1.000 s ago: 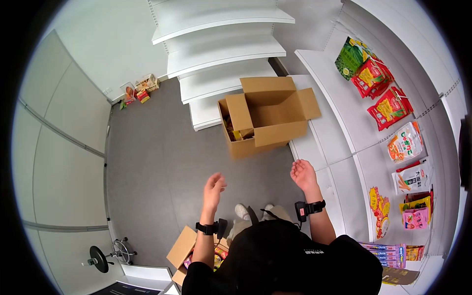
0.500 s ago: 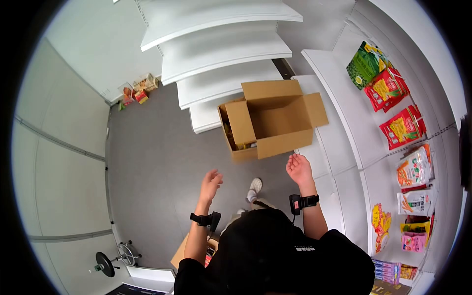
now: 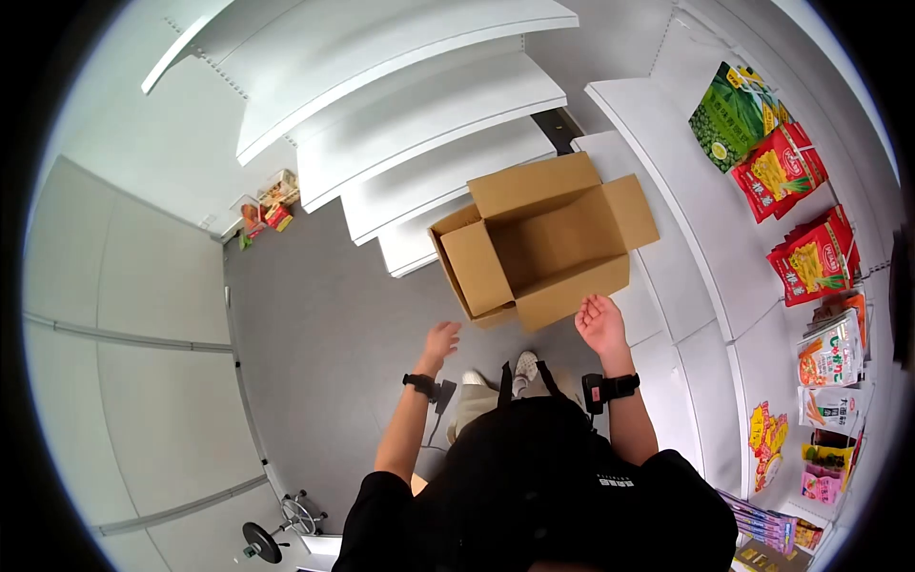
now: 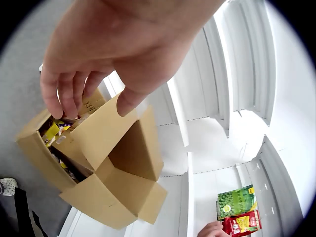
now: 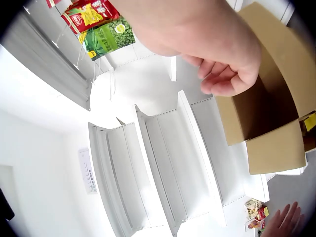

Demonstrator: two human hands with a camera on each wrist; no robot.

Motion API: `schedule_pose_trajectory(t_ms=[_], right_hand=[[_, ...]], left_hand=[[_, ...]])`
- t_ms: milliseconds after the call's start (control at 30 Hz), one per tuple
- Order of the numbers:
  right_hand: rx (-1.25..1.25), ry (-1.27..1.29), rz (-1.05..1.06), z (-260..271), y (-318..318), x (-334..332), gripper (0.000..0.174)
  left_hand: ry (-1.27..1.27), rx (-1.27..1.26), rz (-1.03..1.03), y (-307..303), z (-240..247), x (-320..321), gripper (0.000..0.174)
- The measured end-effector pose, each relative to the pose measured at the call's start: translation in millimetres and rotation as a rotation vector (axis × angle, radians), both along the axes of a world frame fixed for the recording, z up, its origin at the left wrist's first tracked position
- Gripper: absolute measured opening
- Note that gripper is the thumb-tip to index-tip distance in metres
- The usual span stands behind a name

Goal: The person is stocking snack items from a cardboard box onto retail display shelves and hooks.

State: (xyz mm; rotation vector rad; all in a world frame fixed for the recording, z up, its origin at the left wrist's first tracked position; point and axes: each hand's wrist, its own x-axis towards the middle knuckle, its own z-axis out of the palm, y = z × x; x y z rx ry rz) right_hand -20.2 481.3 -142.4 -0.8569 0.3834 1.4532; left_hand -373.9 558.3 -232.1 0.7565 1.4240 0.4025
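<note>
My left hand (image 3: 441, 343) hangs in the air in front of the body, its fingers loosely bent and holding nothing. In the left wrist view the hand (image 4: 116, 47) appears above a cardboard box (image 4: 42, 148) with yellow and purple packets (image 4: 54, 132) inside. Beside that box stands a larger open cardboard box (image 3: 572, 276), whose visible inside is bare. Near its front edge is my right hand (image 3: 601, 326), palm up with fingers loosely curled around nothing; the right wrist view shows the same hand (image 5: 217, 54) over the box's side.
White shelves (image 3: 429, 124) rise behind the boxes. Along the right, snack bags (image 3: 815, 257) hang on hooks above another shelf (image 3: 667, 181). Small goods (image 3: 276, 202) lie by the far wall, and a wheeled stool (image 3: 262, 541) stands at lower left.
The boxes and shelves appear larger and closer in the head view. My feet have shifted, and the carton at the lower left has mostly gone behind my body. Both hands remain without an object.
</note>
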Motion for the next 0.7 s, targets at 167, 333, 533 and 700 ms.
schedule_pose_trajectory(t_ms=[167, 333, 533, 700], right_hand=[[-0.020, -0.019, -0.112, 4, -11, 6, 0.010], [-0.064, -0.052, -0.250, 6, -38, 15, 0.012], [-0.130, -0.117, -0.392, 14, -70, 19, 0.013], [-0.149, -0.145, -0.399, 18, -76, 20, 0.012]], left_hand=[[-0.007, -0.116, -0.103, 39, -36, 6, 0.051], [0.009, -0.065, -0.140, 73, -61, 23, 0.045], [-0.244, -0.144, 0.005, 97, -54, 56, 0.046], [0.044, 0.217, -0.163, 109, -95, 75, 0.037]])
